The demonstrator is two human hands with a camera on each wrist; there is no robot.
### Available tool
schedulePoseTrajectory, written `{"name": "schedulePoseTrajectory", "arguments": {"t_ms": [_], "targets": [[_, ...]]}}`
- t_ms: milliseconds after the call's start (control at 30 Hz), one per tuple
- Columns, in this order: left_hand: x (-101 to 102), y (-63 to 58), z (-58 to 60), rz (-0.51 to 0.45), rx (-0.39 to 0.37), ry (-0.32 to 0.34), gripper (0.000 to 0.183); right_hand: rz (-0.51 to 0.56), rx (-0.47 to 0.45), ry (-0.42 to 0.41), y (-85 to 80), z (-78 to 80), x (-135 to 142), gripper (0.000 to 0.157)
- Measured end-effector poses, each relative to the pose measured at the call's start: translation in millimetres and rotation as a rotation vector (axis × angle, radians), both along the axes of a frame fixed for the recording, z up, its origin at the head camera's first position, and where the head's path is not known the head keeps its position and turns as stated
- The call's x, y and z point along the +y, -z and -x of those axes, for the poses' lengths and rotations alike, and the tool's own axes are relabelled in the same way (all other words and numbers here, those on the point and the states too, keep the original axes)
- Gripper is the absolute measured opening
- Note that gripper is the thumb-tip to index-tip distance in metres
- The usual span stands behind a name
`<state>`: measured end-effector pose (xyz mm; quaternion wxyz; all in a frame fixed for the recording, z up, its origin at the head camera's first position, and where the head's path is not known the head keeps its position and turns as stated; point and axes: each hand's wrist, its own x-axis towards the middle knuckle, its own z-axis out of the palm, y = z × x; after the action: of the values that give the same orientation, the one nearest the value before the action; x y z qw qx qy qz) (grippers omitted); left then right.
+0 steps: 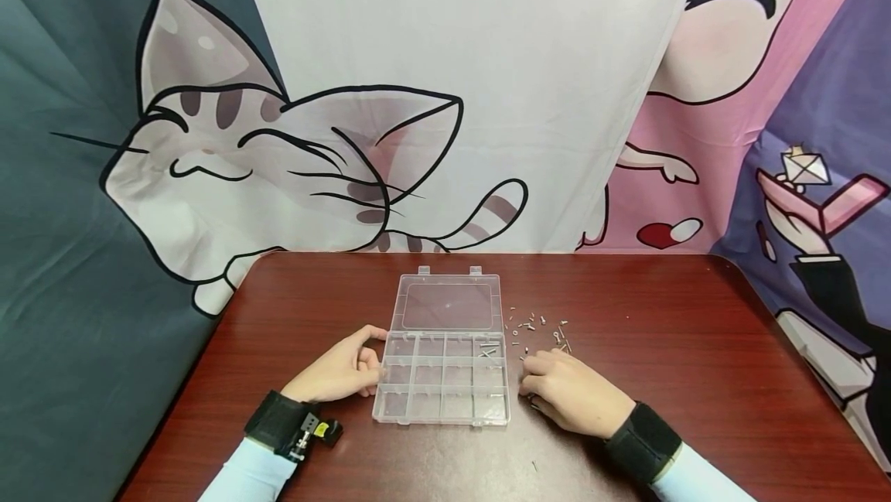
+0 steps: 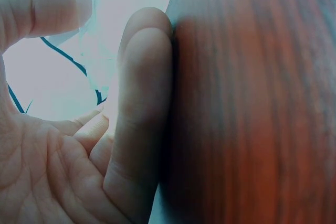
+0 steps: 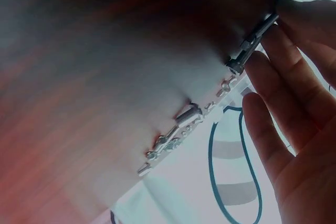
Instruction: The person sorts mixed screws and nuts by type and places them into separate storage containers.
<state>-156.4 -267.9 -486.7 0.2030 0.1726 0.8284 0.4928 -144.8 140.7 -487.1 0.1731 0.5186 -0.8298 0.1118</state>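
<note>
A clear plastic compartment box (image 1: 425, 405) lies on the table, its lid (image 1: 448, 305) folded back flat away from me. Several small screws (image 1: 489, 345) are in an upper right compartment. My left hand (image 1: 334, 369) touches the box's left edge with its fingertips; one finger (image 2: 142, 103) lies along the tabletop in the left wrist view. To the right of the box, my right hand (image 1: 574, 394) rests with lowered fingertips at the table. Small metal screws (image 3: 252, 43) are beside those fingertips in the right wrist view; whether any is pinched is hidden.
Loose small metal hardware (image 1: 531, 323) is scattered on the brown table (image 1: 313, 285) right of the box. A lone thin piece (image 1: 534, 466) lies near the front. A printed cloth (image 1: 543, 61) hangs behind the table's back edge.
</note>
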Motion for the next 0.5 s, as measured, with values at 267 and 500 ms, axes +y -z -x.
{"name": "schedulePoseTrajectory", "arguments": {"t_ms": [267, 500], "targets": [[-0.4, 0.1, 0.3, -0.016, -0.011, 0.004, 0.064, 0.005, 0.01, 0.001, -1.1, 2.3, -10.6, 0.019], [-1.2, 1.3, 1.5, -0.018, -0.011, 0.009, 0.063, 0.018, 0.007, -0.011, -2.2, 8.2, -16.0, 0.023]]}}
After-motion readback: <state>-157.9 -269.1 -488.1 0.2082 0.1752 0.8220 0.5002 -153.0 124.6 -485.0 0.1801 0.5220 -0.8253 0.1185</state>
